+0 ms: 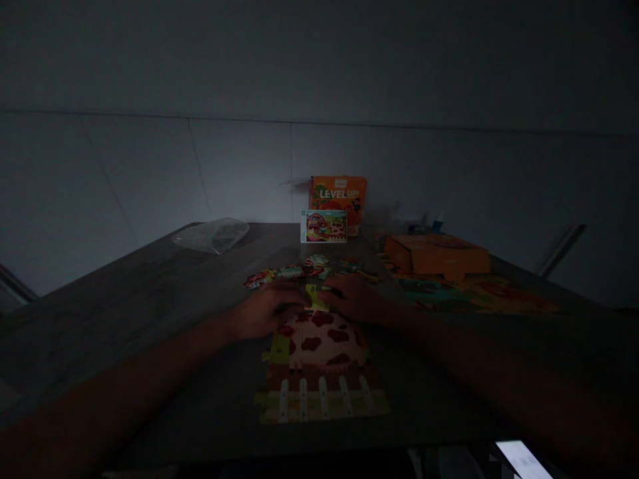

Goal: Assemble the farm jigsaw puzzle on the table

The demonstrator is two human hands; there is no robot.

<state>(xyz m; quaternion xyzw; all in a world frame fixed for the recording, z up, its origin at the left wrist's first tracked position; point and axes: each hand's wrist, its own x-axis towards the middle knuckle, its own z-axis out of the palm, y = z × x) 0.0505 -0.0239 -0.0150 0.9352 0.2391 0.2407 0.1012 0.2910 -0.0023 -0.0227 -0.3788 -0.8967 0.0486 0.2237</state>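
Note:
A partly joined jigsaw puzzle (pixel 324 362) lies flat on the table, showing a spotted cow's body above a white fence. At its upper edge is a yellow-green puzzle piece (pixel 313 294), between my two hands. My left hand (pixel 267 307) has bent fingers closed against the piece's left side. From the other side, my right hand (pixel 353 297) grips it with curled fingers. Dim light blurs the fingertips, and the hands hide part of the piece's edges. Just beyond them, loose puzzle pieces (pixel 290 271) lie in a spread heap.
A picture card (pixel 324 227) leans against an orange "LEVEL UP!" box (pixel 339 189) at the back. At left rests a clear plastic bag (pixel 214 235). An orange carton (pixel 442 254) stands on a colourful sheet (pixel 474 297) at right. A lit screen (pixel 524 459) shows below the near edge.

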